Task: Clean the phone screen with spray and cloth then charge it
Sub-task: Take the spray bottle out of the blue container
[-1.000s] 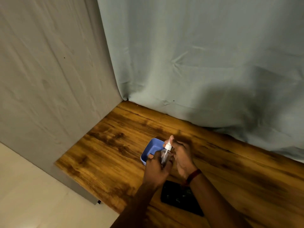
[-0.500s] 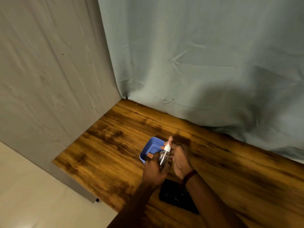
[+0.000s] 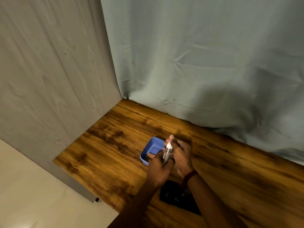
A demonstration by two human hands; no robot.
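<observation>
1. Phone (image 3: 179,197): dark slab lying flat on the wooden table (image 3: 102,145), directly below and nearer the camera than the two gripping hands; both forearms cross over it, so only part of the screen shows.
2. Spray bottle (image 3: 167,153): small, clear body, white nozzle on top, held tilted above the table between both hands.
3. Left hand (image 3: 158,170): fingers curled closed around the lower body of the spray bottle, gripping from below and from the left.
4. Right hand (image 3: 181,153): wrapped against the upper part of the bottle on its right side, one fingertip raised above the white nozzle. Whether it presses the nozzle: cannot tell, image blurred.
5. Red band (image 3: 189,176) on the right wrist, just below the grip.
6. Blue tray (image 3: 150,145): on the table immediately left of and behind the grip, partly covered by the left hand; a small brownish item lies in it, identity unclear.
7. Pale blue cloth backdrop (image 3: 205,63) hangs beyond the table, well apart from the grip.
</observation>
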